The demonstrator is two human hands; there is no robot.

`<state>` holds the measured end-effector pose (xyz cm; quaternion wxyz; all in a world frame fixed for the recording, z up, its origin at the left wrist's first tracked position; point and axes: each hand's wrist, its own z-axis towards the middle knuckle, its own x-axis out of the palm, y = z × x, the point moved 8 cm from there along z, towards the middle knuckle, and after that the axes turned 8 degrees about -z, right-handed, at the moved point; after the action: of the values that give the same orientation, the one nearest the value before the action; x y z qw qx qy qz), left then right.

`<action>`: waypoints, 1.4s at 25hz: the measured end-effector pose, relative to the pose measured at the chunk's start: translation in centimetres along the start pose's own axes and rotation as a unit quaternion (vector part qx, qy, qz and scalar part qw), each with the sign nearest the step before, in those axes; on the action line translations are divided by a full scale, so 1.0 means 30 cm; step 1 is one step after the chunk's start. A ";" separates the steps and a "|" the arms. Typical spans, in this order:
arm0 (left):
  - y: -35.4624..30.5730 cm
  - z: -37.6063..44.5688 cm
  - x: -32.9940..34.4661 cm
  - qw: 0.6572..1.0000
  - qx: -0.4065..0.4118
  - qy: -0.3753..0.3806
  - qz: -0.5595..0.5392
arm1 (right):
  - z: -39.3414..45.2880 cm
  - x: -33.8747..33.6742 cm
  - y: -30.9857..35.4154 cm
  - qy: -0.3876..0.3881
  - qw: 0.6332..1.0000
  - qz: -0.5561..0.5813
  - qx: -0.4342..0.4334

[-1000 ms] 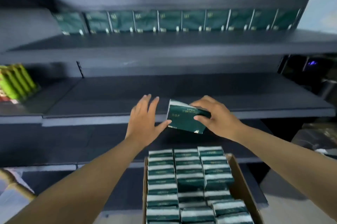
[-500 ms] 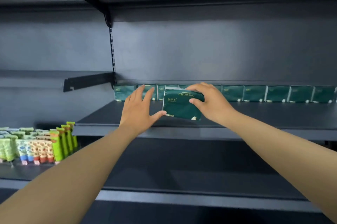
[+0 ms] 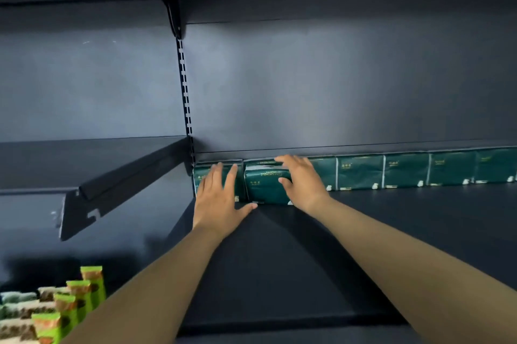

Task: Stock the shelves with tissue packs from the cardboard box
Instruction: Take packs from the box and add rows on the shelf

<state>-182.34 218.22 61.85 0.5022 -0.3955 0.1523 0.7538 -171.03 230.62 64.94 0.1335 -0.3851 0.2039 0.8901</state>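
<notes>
So the tissue pack [image 3: 265, 189] is sitting upright on the shelf [image 3: 391, 231], in front of the back row of packs [image 3: 405, 171], roughly 12 o'clock from where the person stands. The right hand [image 3: 303, 184] grips it from its 3 o'clock side, fingers [image 3: 288, 160] curled over the top edge and thumb pressed on the front face, so that hand is clamped on the pack. The left hand [image 3: 221, 198] is flat and spread, fingers apart and straight, lying against the end pack [image 3: 216, 181] at the row's 9 o'clock end; its thumb reaches toward the held pack's bottom corner, but I can't tell if it touches.

How I'd finish this step: push the pack straight back toward 12 o'clock so its face is parallel with the row, bottom edge flat on the shelf. Use the flat left hand as a stop so the end pack doesn't tip. These things are soft, so squeeze lightly or the wrapper dents. Only let go once it stands by itself. Main risk I'd guess is it leaning forward.

The cardboard box isn't in view here.
</notes>
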 end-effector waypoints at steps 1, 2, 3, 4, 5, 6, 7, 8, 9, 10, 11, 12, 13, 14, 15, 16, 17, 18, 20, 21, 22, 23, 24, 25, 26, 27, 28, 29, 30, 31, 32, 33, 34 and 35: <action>0.016 0.032 0.023 1.000 0.005 -0.004 -0.001 | 0.033 0.040 -0.001 -0.003 1.000 -0.015 -0.008; 0.029 0.060 0.042 1.000 0.009 -0.009 0.000 | 0.056 0.071 -0.003 -0.012 0.999 -0.036 -0.019; 0.043 0.089 0.061 1.000 0.010 -0.013 0.005 | 0.074 0.099 -0.008 -0.019 0.997 -0.063 -0.028; 0.055 0.114 0.077 1.000 0.009 -0.015 0.012 | 0.084 0.122 -0.011 -0.021 0.995 -0.091 -0.034; 0.070 0.140 0.096 1.000 0.008 -0.013 0.021 | 0.092 0.148 -0.016 -0.018 0.992 -0.116 -0.038; 0.081 0.159 0.113 0.999 0.006 -0.010 0.030 | 0.096 0.168 -0.020 -0.016 0.989 -0.137 -0.045; 0.089 0.175 0.125 0.999 0.005 -0.009 0.037 | 0.099 0.181 -0.019 -0.018 0.987 -0.153 -0.053; 0.095 0.187 0.134 0.999 0.004 -0.011 0.041 | 0.102 0.188 -0.016 -0.021 0.984 -0.166 -0.061; 0.098 0.196 0.137 0.999 0.006 -0.016 0.040 | 0.105 0.192 -0.013 -0.024 0.982 -0.174 -0.066; 0.100 0.204 0.139 0.999 0.010 -0.023 0.036 | 0.108 0.194 -0.013 -0.026 0.982 -0.176 -0.069; 0.102 0.207 0.139 0.999 0.014 -0.030 0.028 | 0.108 0.194 -0.012 -0.028 0.981 -0.176 -0.071; 0.104 0.208 0.139 0.999 0.017 -0.037 0.021 | 0.107 0.194 -0.012 -0.030 0.982 -0.173 -0.072; 0.104 0.207 0.138 0.999 0.018 -0.042 0.016 | 0.106 0.193 -0.012 -0.030 0.982 -0.172 -0.073; 0.101 0.206 0.137 0.999 0.020 -0.046 0.014 | 0.105 0.191 -0.013 -0.029 0.982 -0.172 -0.072; 0.099 0.206 0.138 0.998 0.022 -0.049 0.012 | 0.105 0.187 -0.014 -0.027 0.982 -0.176 -0.069; 0.097 0.207 0.138 0.998 0.024 -0.050 0.013 | 0.104 0.182 -0.011 -0.026 0.980 -0.185 -0.068; 0.095 0.208 0.141 0.998 0.027 -0.049 0.015 | 0.102 0.177 -0.006 -0.026 0.977 -0.198 -0.070; 0.093 0.207 0.143 0.998 0.031 -0.049 0.015 | 0.098 0.173 0.003 -0.026 0.974 -0.212 -0.073; 0.089 0.202 0.138 0.997 0.041 -0.060 0.003 | 0.082 0.157 0.016 -0.028 0.968 -0.237 -0.080; 0.084 0.197 0.125 0.997 0.045 -0.068 -0.001 | 0.074 0.142 0.018 -0.028 0.967 -0.242 -0.076; 0.079 0.189 0.109 0.996 0.047 -0.074 -0.003 | 0.062 0.122 0.015 -0.027 0.967 -0.243 -0.067; 0.066 0.173 0.091 0.996 0.052 -0.078 -0.005 | 0.040 0.095 0.007 -0.026 0.969 -0.241 -0.053; 0.047 0.152 0.070 0.995 0.064 -0.082 -0.004 | 0.013 0.061 -0.006 -0.027 0.970 -0.239 -0.037; 0.018 0.117 0.046 0.993 0.080 -0.087 0.000 | -0.028 0.017 -0.021 -0.031 0.972 -0.233 -0.020; -0.010 0.078 0.018 0.991 0.094 -0.092 0.007 | -0.074 -0.028 -0.036 -0.032 0.974 -0.223 -0.004; -0.038 0.035 -0.013 0.990 0.102 -0.092 0.010 | -0.128 -0.081 -0.052 -0.034 0.977 -0.210 0.010; -0.070 -0.015 -0.047 0.990 0.108 -0.091 0.010 | -0.193 -0.141 -0.069 -0.036 0.979 -0.197 0.018; -0.108 -0.067 -0.082 0.989 0.114 -0.090 0.011 | -0.263 -0.204 -0.088 -0.042 0.981 -0.190 0.018; -0.162 -0.132 -0.128 0.988 0.122 -0.093 0.017 | -0.348 -0.278 -0.105 -0.047 0.980 -0.191 0.010; -0.214 -0.196 -0.170 0.987 0.126 -0.096 0.022 | -0.433 -0.347 -0.123 -0.050 0.980 -0.195 -0.001; -0.268 -0.263 -0.214 0.986 0.125 -0.104 0.022 | -0.521 -0.413 -0.145 -0.053 0.979 -0.197 -0.014; -0.325 -0.333 -0.259 0.986 0.118 -0.116 0.016 | -0.608 -0.478 -0.167 -0.057 0.978 -0.196 -0.027; -0.385 -0.404 -0.295 0.986 0.109 -0.128 0.007 | -0.691 -0.535 -0.190 -0.059 0.979 -0.194 -0.037; -0.459 -0.496 -0.318 0.986 0.103 -0.134 0.002 | -0.786 -0.585 -0.216 -0.055 0.979 -0.189 -0.046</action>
<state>-161.92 208.99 61.77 0.5545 -0.2365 0.1608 0.7815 -141.86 223.93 61.60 0.2928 -0.3728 0.0783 0.8770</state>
